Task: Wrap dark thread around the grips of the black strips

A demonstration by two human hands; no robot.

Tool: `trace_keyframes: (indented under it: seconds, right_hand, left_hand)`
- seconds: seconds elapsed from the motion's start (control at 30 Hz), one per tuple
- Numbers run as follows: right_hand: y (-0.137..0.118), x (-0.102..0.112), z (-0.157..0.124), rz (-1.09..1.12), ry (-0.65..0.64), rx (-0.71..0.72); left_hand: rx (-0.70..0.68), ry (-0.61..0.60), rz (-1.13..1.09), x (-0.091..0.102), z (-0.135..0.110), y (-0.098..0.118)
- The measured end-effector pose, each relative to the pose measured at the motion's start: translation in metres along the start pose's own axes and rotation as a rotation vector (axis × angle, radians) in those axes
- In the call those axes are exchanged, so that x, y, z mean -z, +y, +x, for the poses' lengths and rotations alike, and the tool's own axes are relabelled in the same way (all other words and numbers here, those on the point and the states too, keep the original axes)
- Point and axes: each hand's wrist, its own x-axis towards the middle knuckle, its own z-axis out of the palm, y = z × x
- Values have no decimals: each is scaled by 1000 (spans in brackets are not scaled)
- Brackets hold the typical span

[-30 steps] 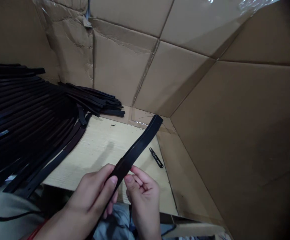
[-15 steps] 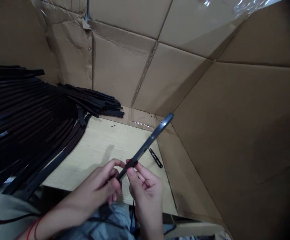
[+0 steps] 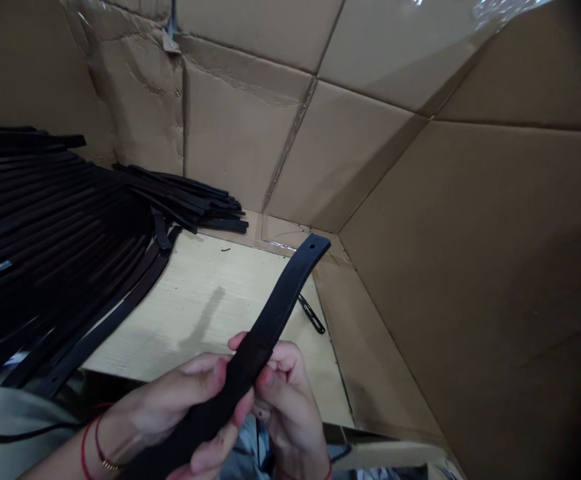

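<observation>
A black strap (image 3: 276, 309) with a small hole near its far tip slants up from my hands toward the cardboard corner. My left hand (image 3: 180, 407) is wrapped round its lower part, thumb on top and fingers underneath. My right hand (image 3: 285, 393) pinches the same strap just beside the left, fingers curled behind it. The strap's flat face is turned toward me. A small black thread snipper (image 3: 312, 315) lies on the light wooden board (image 3: 205, 313) just beyond my right hand, partly hidden by the strap.
A big stack of black straps (image 3: 45, 247) fills the left side, its ends fanning out over the board (image 3: 190, 203). Cardboard walls (image 3: 470, 267) close in at the back and right. A thin black cord (image 3: 15, 437) runs over the beige cloth at bottom left.
The strap has been turned from edge-on to flat side up and drawn toward me, so more of it lies across my left hand. Both hands moved slightly lower.
</observation>
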Motion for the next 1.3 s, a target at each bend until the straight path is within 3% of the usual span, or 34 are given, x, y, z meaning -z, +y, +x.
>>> trace_keyframes:
  seconds: [0.07,0.2,0.27,0.37,0.5,0.63,0.73,0.8,0.83,0.9,1.0,1.07,1.2,1.3]
  right_hand:
    - [0,-2,1,-56,116,34]
    - [1,-8,3,-225,351,117]
    - [2,-9,3,-273,354,131]
    - [2,-7,3,-272,283,126]
    - [4,2,3,-237,223,117]
    - [5,6,-1,-260,191,99]
    - [3,3,-5,-289,211,122]
    - [1,-1,-6,-308,252,146]
    - [-1,-3,-5,-322,272,150]
    - [-4,-8,-3,-358,312,148]
    - [-6,-15,2,-436,432,202]
    - [-6,-18,4,-479,492,237]
    - [-5,-13,5,-457,427,212]
    - [-4,-4,4,-331,315,122]
  left_hand:
    - [-8,104,183,1,1,2]
    - [-134,673,915,-12,2,5]
    - [-154,773,1148,-20,3,6]
    - [-148,734,1211,-28,6,8]
    - [-99,690,961,-31,6,9]
    - [-109,507,605,-19,5,4]
    - [-30,265,277,-2,8,0]
    - [-3,124,182,6,12,1]
    - [-2,123,204,9,14,2]
    - [-47,279,390,7,18,4]
    - [-221,694,813,-5,20,2]
    - [-279,866,1003,-14,19,-2]
    - [-214,924,1080,-25,16,-6]
    - [-219,802,843,-25,12,0]
